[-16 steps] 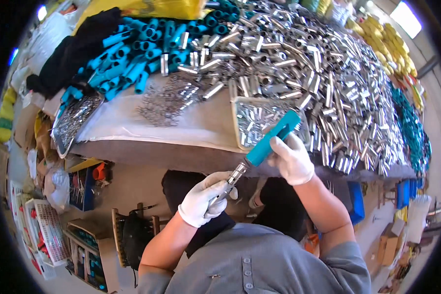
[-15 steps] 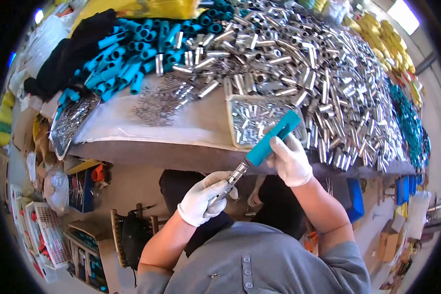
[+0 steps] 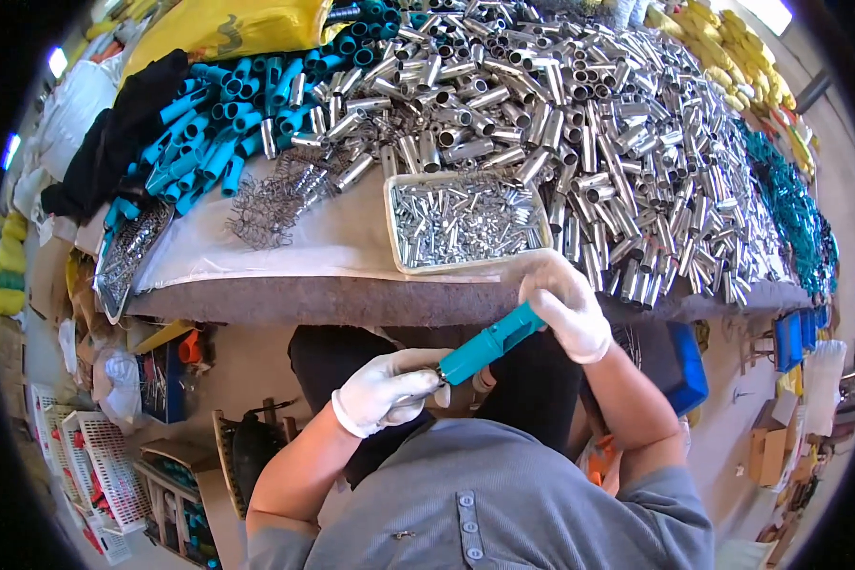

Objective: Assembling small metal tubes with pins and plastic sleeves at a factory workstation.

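1. Left hand (image 3: 389, 391) fingers pinch the near end of a teal tube (image 3: 489, 344), below the desk (image 3: 351, 299) edge
2. Right hand (image 3: 565, 304) fingers wrap its far end
3. Tray (image 3: 394, 228) of small metal sleeves sits just beyond

Teal tube (image 3: 492, 344) now lower, below the table edge (image 3: 351, 302) rather than over the tray (image 3: 465, 220); metal insert no longer protrudes.

The near end of the teal plastic tube (image 3: 492, 343) is buried in the white-gloved left hand (image 3: 389, 391), its far end covered by the white-gloved right hand (image 3: 567, 306).
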The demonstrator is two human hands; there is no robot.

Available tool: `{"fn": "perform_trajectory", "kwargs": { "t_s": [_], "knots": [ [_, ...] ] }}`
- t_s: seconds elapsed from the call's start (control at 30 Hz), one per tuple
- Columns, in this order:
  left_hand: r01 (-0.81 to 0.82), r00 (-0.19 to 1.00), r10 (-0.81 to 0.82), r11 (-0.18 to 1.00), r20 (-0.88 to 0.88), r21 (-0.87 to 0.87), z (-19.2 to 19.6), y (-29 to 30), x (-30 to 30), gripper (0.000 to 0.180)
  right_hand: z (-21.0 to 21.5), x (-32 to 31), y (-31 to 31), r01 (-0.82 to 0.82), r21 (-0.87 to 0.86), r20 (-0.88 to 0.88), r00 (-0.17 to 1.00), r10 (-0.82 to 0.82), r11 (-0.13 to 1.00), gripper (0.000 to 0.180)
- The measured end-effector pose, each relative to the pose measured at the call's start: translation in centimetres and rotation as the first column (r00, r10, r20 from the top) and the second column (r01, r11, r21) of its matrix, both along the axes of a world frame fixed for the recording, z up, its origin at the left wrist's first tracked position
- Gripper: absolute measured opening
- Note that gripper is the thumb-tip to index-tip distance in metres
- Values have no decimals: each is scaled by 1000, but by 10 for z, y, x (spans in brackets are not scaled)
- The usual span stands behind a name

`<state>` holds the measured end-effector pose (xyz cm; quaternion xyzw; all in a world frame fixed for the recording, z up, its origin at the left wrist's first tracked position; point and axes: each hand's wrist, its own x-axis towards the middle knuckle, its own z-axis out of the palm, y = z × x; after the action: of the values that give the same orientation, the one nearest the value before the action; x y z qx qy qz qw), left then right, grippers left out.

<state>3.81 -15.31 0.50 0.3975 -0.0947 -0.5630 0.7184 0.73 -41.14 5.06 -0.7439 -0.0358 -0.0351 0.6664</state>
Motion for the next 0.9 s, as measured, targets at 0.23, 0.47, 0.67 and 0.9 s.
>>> {"fn": "perform_trajectory", "kwargs": {
  "t_s": [0.23, 0.47, 0.67, 0.9],
  "knots": [
    [-31, 995, 35, 999, -97, 41, 3, -6, -2, 52, 2, 4, 5, -256, -251, -193, 958, 211, 934, 31],
    [-14, 999, 7, 979, 38, 203, 2, -12, -7, 52, -6, -9, 13, -309, -257, -120, 950, 287, 916, 29],
    [27, 993, -5, 983, -120, 182, 1, -22, -5, 53, -13, -13, 25, -203, -84, -385, 909, 157, 975, 30],
    [22, 990, -5, 992, -141, 121, 10, -26, -8, 48, -42, -7, 28, -213, -87, -201, 961, 192, 973, 33]
  ]
}}
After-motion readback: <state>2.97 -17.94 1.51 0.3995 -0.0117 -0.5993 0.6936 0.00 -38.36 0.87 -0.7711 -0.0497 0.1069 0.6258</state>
